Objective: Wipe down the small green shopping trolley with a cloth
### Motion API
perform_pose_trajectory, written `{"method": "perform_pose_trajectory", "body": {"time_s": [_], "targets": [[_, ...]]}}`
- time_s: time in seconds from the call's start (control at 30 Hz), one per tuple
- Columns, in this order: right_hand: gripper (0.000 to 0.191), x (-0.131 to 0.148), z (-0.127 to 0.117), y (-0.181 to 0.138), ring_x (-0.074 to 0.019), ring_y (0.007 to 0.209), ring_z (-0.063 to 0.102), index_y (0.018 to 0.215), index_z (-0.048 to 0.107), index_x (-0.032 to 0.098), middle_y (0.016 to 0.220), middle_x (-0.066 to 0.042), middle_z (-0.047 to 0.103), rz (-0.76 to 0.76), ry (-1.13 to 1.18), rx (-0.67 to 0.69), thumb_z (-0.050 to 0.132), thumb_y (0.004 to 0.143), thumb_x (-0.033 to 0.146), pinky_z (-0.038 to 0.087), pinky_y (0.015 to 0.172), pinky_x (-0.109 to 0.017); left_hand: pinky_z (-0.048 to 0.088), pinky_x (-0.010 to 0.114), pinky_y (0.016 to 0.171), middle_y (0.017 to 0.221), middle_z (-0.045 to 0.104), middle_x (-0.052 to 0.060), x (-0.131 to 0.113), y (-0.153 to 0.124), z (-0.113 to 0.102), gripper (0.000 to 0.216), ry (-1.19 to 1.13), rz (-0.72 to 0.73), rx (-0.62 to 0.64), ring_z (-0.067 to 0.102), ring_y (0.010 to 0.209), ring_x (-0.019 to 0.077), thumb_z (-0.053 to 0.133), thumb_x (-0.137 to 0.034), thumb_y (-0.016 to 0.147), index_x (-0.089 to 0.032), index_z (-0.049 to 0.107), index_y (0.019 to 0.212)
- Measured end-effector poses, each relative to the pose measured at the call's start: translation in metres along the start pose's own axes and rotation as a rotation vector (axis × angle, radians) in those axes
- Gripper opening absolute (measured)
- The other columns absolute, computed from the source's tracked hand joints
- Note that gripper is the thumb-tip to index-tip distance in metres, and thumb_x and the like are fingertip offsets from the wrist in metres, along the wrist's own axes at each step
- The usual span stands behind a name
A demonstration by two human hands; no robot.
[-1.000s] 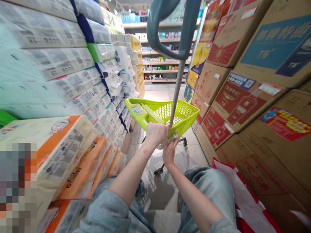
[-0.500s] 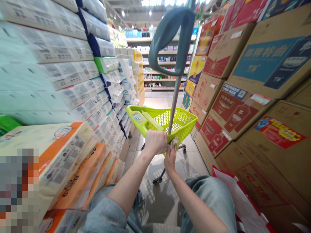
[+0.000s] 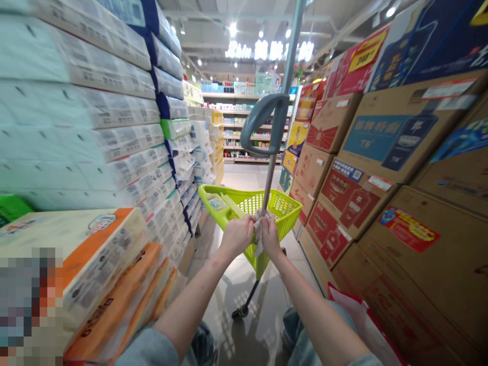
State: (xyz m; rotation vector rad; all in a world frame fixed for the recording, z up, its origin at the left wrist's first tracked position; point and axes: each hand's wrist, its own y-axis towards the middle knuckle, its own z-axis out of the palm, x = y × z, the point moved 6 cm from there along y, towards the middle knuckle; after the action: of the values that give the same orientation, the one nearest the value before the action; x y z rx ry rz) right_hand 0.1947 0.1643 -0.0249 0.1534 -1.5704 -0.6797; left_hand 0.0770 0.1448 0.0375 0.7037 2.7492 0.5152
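A lime-green plastic shopping basket cart (image 3: 286, 211) stands in front of me on thin dark legs with casters. Its grey metal pole (image 3: 269, 183) rises from the near corner and carries a blue-grey loop handle (image 3: 249, 127). At the foot of the pole, my left hand (image 3: 238, 234) is closed on one side of a crumpled whitish cloth or wipe (image 3: 259, 239). From the other side my right hand (image 3: 271, 235) grips the same cloth, pressed against the pole. The cloth wraps round the pole just at the basket's rim; its exact material cannot be made out.
Stacked tissue packs (image 3: 125, 137) line the left side, with orange-banded packs (image 3: 110, 264) close by. Liquor cartons (image 3: 375, 147) are piled on the right. A red-edged white bag (image 3: 362, 315) lies at lower right. Stocked shelves (image 3: 247, 122) stand at the aisle's far end.
My left hand has come off the basket rim to the cloth, and both hands now hold it round the pole's base. The view has tilted upward, showing more ceiling.
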Motion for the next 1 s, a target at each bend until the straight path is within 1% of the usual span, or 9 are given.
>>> {"method": "perform_pose_trajectory", "body": {"time_s": [0.1,0.17,0.37,0.47,0.6,0.7,0.77,0.87,1.0], "targets": [[0.035,0.000,0.000,0.000,-0.0147,0.066,0.061,0.110,0.048,0.020,0.086,-0.004,0.066,-0.004,0.016,0.035,0.041,0.089,0.047,0.050,0.059,-0.027,0.035,0.037,0.095,0.079,0.067,0.006,0.015,0.003,-0.007,0.037,0.063,0.026,-0.078,0.062,0.081,0.0178,0.026,-0.028,0.094,-0.017,0.061,0.087],[0.035,0.000,-0.002,-0.001,-0.0158,0.072,0.062,0.110,0.048,0.020,0.088,-0.005,0.067,-0.015,-0.016,0.012,0.043,0.089,0.046,0.050,0.064,-0.028,0.032,0.040,0.098,0.070,0.066,0.005,0.025,0.004,-0.004,0.040,0.092,-0.002,-0.049,0.061,0.075,0.0173,0.028,-0.028,0.092,-0.018,0.063,0.076],[0.034,0.012,0.001,0.004,-0.0167,0.075,0.063,0.108,0.048,0.019,0.089,-0.006,0.066,-0.029,-0.033,-0.017,0.041,0.090,0.046,0.051,0.067,-0.030,0.027,0.042,0.101,0.066,0.065,0.003,0.029,0.003,0.002,0.041,0.029,0.004,-0.055,0.061,0.072,0.0172,0.029,-0.023,0.089,-0.018,0.065,0.070],[0.034,0.044,0.002,0.026,-0.0151,0.070,0.062,0.109,0.047,0.019,0.089,-0.005,0.065,-0.094,-0.017,-0.046,0.039,0.090,0.047,0.050,0.061,-0.027,0.025,0.044,0.103,0.065,0.065,0.003,0.028,0.003,0.001,0.040,0.014,0.009,-0.065,0.060,0.071,0.0174,0.029,-0.022,0.088,-0.018,0.065,0.069],[0.030,0.107,0.003,0.066,-0.0125,0.063,0.060,0.109,0.045,0.021,0.087,-0.003,0.065,-0.221,-0.096,-0.055,0.040,0.091,0.044,0.047,0.055,-0.024,0.024,0.047,0.104,0.064,0.065,0.004,0.028,0.003,0.000,0.041,0.022,0.015,-0.080,0.059,0.070,0.0180,0.029,-0.023,0.088,-0.018,0.064,0.068],[0.031,0.149,0.002,0.087,-0.0134,0.067,0.060,0.113,0.043,0.021,0.089,-0.004,0.063,-0.358,-0.255,-0.136,0.043,0.090,0.042,0.047,0.059,-0.025,0.024,0.047,0.104,0.064,0.065,0.003,0.028,0.003,0.001,0.041,0.020,0.017,-0.096,0.058,0.068,0.0180,0.029,-0.022,0.088,-0.019,0.063,0.066],[0.033,0.163,0.002,0.093,-0.0147,0.070,0.060,0.115,0.042,0.020,0.091,-0.006,0.063,-0.400,-0.332,-0.180,0.044,0.090,0.042,0.047,0.062,-0.028,0.025,0.046,0.104,0.063,0.065,0.003,0.028,0.003,0.002,0.041,0.013,0.017,-0.109,0.058,0.067,0.0179,0.029,-0.022,0.088,-0.019,0.063,0.065],[0.035,0.164,0.003,0.095,-0.0155,0.070,0.061,0.117,0.040,0.020,0.091,-0.007,0.063,-0.392,-0.310,-0.196,0.043,0.090,0.042,0.048,0.062,-0.028,0.025,0.045,0.103,0.062,0.064,0.003,0.028,0.002,0.003,0.041,0.001,0.023,-0.125,0.058,0.066,0.0179,0.029,-0.022,0.088,-0.019,0.063,0.064],[0.034,0.148,0.004,0.095,-0.0136,0.065,0.060,0.114,0.041,0.021,0.088,-0.004,0.064,-0.360,-0.138,-0.067,0.044,0.090,0.045,0.048,0.058,-0.026,0.026,0.045,0.103,0.060,0.063,0.003,0.028,0.002,0.003,0.041,0.008,0.028,-0.143,0.057,0.065,0.0179,0.029,-0.023,0.088,-0.019,0.062,0.064]]}}
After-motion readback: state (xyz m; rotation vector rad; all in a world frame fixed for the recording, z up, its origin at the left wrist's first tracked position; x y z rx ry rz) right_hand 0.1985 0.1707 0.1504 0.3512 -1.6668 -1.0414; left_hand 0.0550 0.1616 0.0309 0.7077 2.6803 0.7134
